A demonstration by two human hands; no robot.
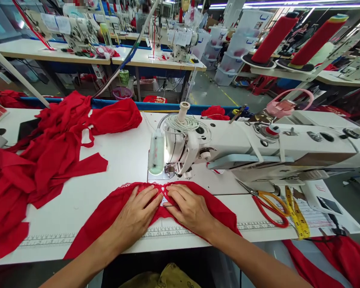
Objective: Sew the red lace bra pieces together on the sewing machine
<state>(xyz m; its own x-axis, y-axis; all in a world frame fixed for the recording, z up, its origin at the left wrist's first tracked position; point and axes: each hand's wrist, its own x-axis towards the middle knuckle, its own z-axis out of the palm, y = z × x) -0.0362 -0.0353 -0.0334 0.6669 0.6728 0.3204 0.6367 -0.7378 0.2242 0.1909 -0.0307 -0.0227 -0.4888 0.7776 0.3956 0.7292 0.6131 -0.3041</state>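
Red fabric point(108, 208) with a lace-like upper edge lies spread across the sewing table, just in front of the sewing machine's point(225, 136) needle area. My left hand point(141, 208) rests flat on its left part, fingers stretched toward the middle. On the other side, my right hand point(187, 206) presses on the cloth with fingers slightly bent and the thumb apart. Between the fingertips of both hands a small gap in the cloth shows white. A thin dark line lies by my right thumb; I cannot make out what it is. The presser foot point(169, 171) stands just beyond the cloth.
A heap of red fabric pieces point(57, 156) covers the table's left side. Orange-handled scissors point(270, 208) and a yellow measuring tape point(297, 216) lie at the right. Red thread cones point(273, 38) stand behind. A printed ruler point(51, 239) runs along the front edge.
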